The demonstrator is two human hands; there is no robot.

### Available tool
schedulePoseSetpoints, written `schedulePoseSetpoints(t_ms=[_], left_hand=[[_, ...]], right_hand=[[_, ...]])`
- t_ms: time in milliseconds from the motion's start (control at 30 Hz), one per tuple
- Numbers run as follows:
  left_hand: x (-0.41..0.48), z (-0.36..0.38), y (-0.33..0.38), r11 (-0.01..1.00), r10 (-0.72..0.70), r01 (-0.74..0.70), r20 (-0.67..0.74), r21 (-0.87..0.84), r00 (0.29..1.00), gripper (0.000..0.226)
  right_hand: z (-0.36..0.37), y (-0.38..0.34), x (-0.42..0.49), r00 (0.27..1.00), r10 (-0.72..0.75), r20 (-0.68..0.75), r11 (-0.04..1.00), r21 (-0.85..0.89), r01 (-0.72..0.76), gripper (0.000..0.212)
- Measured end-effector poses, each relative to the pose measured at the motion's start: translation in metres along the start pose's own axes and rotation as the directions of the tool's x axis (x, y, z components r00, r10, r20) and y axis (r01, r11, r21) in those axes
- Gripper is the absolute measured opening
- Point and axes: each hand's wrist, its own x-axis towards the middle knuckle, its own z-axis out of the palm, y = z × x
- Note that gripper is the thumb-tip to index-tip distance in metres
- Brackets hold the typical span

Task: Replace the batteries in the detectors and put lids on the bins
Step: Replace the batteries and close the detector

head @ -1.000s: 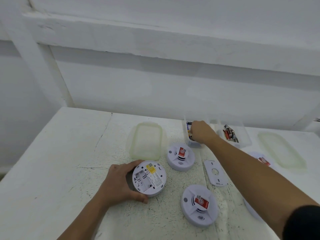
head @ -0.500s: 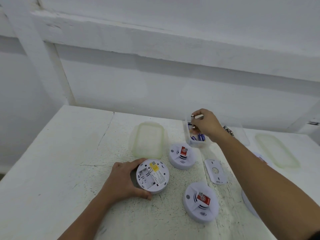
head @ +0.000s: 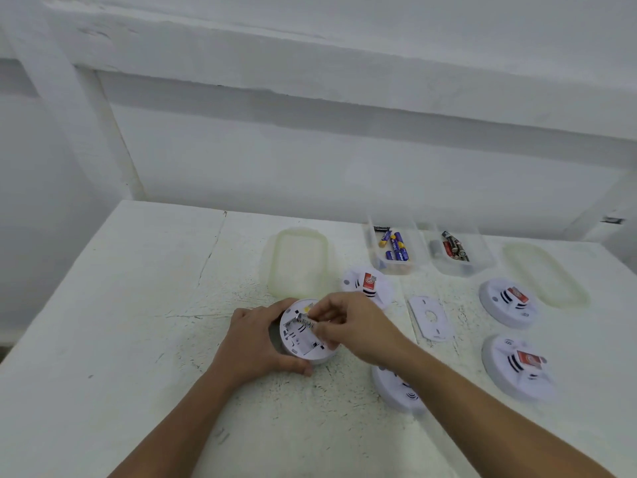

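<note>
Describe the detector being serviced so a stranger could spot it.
On the white table, find the pale lid left of the bins. Just in front, the left hand holds a detector. Only it lies back-up, compartment open; its neighbours lie face-up.

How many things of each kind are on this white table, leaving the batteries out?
Round white plastic smoke detectors: 5
Clear rectangular plastic bins: 2
Translucent pale yellowish rectangular lids: 2
Flat white plastic backplate: 1
Total: 10
</note>
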Motion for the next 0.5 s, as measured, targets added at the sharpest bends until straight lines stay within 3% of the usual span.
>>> schedulePoseSetpoints(t_ms=[133,300,500], left_hand=[[-0.001,0.001,-0.001,1.0,0.019,-0.019,-0.005,0.008,1.0,0.099],[0.0,0.003,-0.005,1.0,0.01,-0.01,-0.01,0.026,1.0,0.101],[-0.001,-0.002,0.0,1.0,0.016,-0.017,0.031,0.011,0.999,0.092]], right_hand=[[0.021,0.007,-0.006,0.984,-0.138,-0.115,0.97,-0.216,0.111,0.017],[0.032,0.01,-0.01,0.938,-0.318,-0.139,0.888,-0.39,0.243,0.013],[0.03,0.009,-0.014,0.907,-0.421,-0.01,0.788,-0.498,0.361,0.012]])
